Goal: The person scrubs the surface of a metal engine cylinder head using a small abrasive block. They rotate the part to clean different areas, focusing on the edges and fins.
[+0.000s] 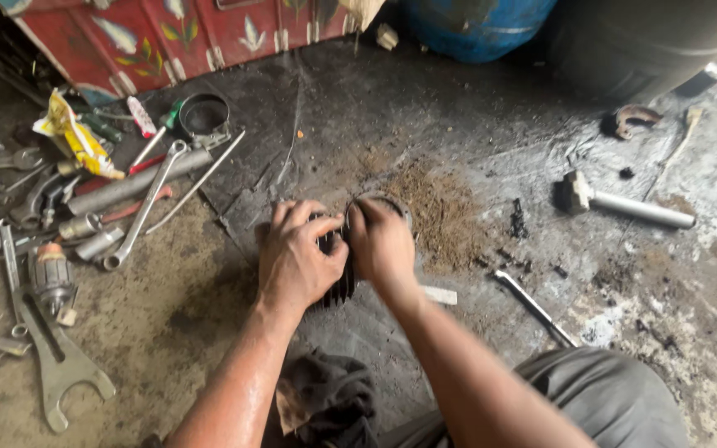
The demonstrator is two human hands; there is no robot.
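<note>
1. At the far left, a heap of tools [60, 207] was seen on the dirty floor [168, 315], among them a long ring spanner [147, 203], a grey tube [139, 184] and a yellow packet [76, 137]; several pieces were cut off by the left edge.
2. Near left, a large flat open-ended wrench [60, 365] was laid beside a small rotor-like part [50, 278].
3. In the middle, the left hand [299, 253] was closed over a dark finned cylinder [338, 286], most of which was hidden.
4. The right hand [379, 241] was pressed against the cylinder's far rim, touching the left hand; what its fingertips gripped could not be made out.
5. A dark rag [329, 398] was seen near, below the hands.
6. At the right, a thin bent rod [534, 307] and, farther off, a pale-handled hammer-like tool [624, 206] were laid apart.
</note>
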